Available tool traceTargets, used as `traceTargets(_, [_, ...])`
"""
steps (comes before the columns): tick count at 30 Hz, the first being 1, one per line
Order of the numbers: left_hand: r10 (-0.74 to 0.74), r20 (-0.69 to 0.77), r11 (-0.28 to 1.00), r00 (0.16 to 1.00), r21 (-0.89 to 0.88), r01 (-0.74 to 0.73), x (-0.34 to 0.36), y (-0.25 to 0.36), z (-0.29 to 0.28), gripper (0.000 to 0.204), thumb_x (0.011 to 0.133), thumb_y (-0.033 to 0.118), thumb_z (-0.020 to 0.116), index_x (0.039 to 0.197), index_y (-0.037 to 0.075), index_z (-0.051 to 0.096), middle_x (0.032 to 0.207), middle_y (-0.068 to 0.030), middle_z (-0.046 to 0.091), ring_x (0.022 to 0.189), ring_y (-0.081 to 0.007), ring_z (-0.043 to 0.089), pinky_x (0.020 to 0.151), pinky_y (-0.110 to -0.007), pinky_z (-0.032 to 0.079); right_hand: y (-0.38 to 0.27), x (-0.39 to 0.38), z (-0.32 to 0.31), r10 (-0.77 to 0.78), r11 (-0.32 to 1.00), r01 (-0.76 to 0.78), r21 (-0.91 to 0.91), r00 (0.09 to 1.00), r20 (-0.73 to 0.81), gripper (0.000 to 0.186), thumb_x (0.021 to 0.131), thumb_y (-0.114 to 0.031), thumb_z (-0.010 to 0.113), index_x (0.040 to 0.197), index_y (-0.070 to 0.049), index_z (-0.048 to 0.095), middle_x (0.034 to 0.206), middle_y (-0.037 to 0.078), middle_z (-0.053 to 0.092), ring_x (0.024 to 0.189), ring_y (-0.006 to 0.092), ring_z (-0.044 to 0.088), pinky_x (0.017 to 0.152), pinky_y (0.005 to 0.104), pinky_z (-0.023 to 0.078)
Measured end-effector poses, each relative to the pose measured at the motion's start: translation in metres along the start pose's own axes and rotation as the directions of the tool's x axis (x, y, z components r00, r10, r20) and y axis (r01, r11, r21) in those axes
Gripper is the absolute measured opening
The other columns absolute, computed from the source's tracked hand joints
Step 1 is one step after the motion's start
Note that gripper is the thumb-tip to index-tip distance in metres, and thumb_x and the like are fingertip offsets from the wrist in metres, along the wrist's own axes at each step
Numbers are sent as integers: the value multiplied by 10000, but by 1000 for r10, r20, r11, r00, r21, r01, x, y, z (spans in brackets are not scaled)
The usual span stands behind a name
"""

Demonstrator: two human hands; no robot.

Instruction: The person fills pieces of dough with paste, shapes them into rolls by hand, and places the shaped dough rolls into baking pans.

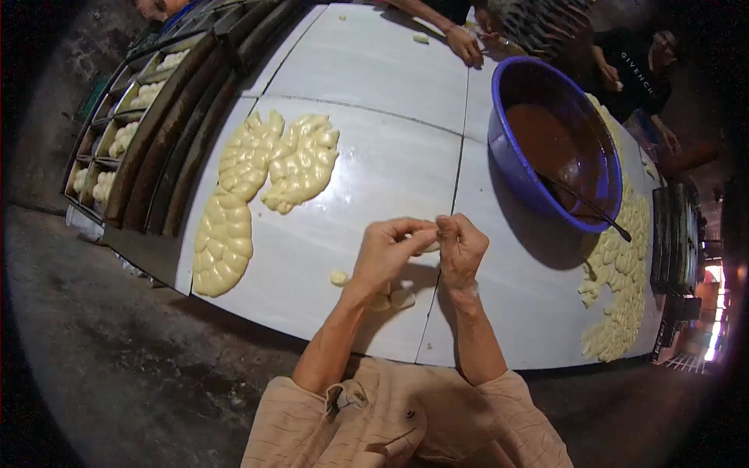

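My left hand (388, 251) and my right hand (462, 248) meet over the white tiled table (390, 93), fingertips pinched on a small pale dough piece (424, 246) that is partly hidden by the fingers. A small dough lump (339, 278) lies beside my left wrist. A few flattened pale pieces (401, 299) lie below my hands, partly covered. To the left spreads a mass of joined yellowish dough pieces (222, 249). On the right is a large blue basin (507, 140) of brown liquid, with a long-handled utensil (601, 214) in it.
Stacked trays (148, 148) with dough in compartments line the left edge. More dough (612, 312) covers the right part, beside dark stacked trays (672, 242). A co-worker's hand (470, 48) reaches onto the far side; another person (632, 86) in black is beyond the basin.
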State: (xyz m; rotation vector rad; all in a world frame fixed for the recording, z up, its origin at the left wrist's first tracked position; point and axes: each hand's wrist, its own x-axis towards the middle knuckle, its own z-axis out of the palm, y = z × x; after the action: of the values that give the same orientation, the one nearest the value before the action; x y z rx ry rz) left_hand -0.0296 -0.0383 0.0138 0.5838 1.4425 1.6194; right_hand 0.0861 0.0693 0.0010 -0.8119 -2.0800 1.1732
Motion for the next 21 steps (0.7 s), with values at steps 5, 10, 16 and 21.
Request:
traceTargets(5, [-51, -40, 999, 998, -3, 50, -15, 3, -12, 358, 971, 266, 635, 1179, -23, 673, 1016, -94, 714, 861, -130, 661, 749, -268, 541, -31, -16, -13, -196, 974, 176, 140, 971, 140, 253, 887, -202, 729, 1051, -18, 671, 1041, 111, 673, 886, 178, 656, 753, 302, 537])
traceTargets(10, [-52, -101, 880, 994, 465, 94, -45, 16, -24, 558, 994, 331, 581, 1448, 34, 449, 1296, -203, 613, 1091, -219, 653, 866, -323, 543, -22, -34, -27, 103, 963, -196, 186, 902, 419, 187, 922, -93, 642, 1081, 2, 666, 1055, 129, 674, 895, 199, 656, 790, 333, 544])
traceTargets(16, [-153, 116, 590, 981, 808, -4, -92, 5, -51, 814, 723, 370, 823, 1406, 90, 480, 1365, -143, 532, 1037, -325, 657, 862, -405, 545, -5, -45, -22, 93, 995, -41, -92, 734, 673, 292, 942, -138, 586, 1186, 19, 610, 1074, 150, 649, 967, 282, 651, 857, 390, 518])
traceTargets(21, [-53, 134, 494, 990, 865, -91, -94, -21, -41, 750, 733, 309, 824, 1375, 110, 492, 1266, -126, 559, 1038, -348, 632, 844, -437, 533, -25, -50, -22, -5, 981, 133, -138, 735, 678, 479, 889, -160, 659, 1327, -27, 516, 1284, 174, 549, 1045, 344, 621, 900, 400, 526])
